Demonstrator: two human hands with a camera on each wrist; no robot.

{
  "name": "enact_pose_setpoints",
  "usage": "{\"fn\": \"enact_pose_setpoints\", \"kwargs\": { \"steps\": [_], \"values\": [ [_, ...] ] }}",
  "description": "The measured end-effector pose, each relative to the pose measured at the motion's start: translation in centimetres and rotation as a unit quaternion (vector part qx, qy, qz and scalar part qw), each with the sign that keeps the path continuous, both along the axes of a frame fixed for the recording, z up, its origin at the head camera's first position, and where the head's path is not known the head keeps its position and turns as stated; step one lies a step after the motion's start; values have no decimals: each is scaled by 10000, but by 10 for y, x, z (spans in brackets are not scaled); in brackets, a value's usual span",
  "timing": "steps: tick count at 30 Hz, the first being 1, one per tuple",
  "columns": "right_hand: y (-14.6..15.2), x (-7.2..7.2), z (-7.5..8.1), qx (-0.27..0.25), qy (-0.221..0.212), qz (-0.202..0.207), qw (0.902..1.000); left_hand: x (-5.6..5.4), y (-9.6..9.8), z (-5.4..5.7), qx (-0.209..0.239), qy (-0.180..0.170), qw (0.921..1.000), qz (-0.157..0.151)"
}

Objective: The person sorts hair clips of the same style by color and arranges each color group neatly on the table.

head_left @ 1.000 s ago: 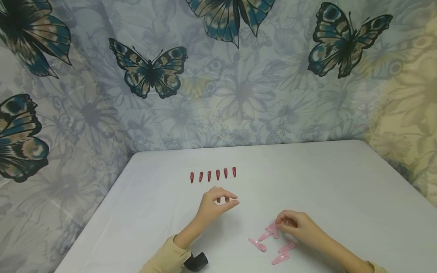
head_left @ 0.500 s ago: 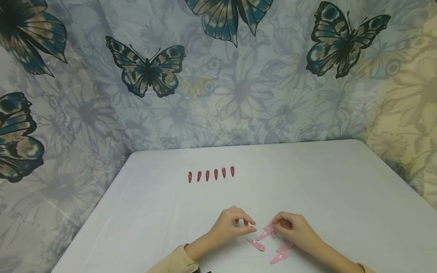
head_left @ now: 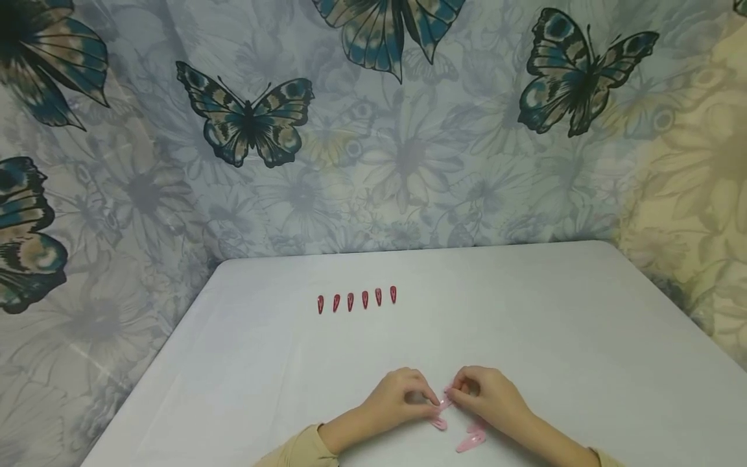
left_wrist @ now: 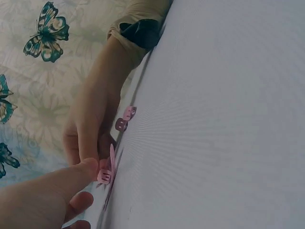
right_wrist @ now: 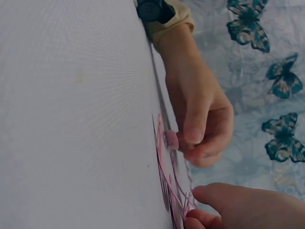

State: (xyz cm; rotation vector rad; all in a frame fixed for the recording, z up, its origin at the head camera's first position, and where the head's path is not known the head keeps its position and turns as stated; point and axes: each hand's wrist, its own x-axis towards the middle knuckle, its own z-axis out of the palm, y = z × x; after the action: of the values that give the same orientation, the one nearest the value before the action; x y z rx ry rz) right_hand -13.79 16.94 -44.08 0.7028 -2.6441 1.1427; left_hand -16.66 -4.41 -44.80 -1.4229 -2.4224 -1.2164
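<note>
Low in the head view, my left hand [head_left: 399, 401] and right hand [head_left: 495, 399] work close together over small pink snap hair clips. My right thumb and finger pinch a pink hair clip [head_left: 445, 401] lying among the others. The left fingertips close on the other side of this little group, with another pink clip [head_left: 439, 424] just under them. In the right wrist view a pink clip [right_wrist: 171, 140] sits right at the left hand's fingertips, while several overlapping clips [right_wrist: 162, 152] lead to the right hand's fingers. Fingers partly hide the clips.
Further back on the white table [head_left: 525, 311] several dark red hair clips [head_left: 364, 299] lie in a neat row. Two more pink clips [head_left: 471, 443] lie beside the right wrist, near the front. A butterfly-patterned cloth [head_left: 408, 162] hangs behind the table.
My left hand has come down and to the right, from near the red row to the pink clips. The right hand has shifted slightly left, drawing a pink clip towards it.
</note>
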Motion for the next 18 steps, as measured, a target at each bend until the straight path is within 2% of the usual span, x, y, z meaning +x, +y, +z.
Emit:
{"fn": "enact_pose_setpoints", "kwargs": {
  "steps": [4,12,18],
  "values": [
    [-2,2,-1,-3,47,-104,9999,0,-1,-2,-47,-48,10000,-67],
    [-1,4,0,7,50,-78,10000,1,-1,-3,-376,50,9993,16],
    [-1,4,2,-80,147,-105,9998,1,-2,-3,-504,-46,9987,-87]
  ]
}}
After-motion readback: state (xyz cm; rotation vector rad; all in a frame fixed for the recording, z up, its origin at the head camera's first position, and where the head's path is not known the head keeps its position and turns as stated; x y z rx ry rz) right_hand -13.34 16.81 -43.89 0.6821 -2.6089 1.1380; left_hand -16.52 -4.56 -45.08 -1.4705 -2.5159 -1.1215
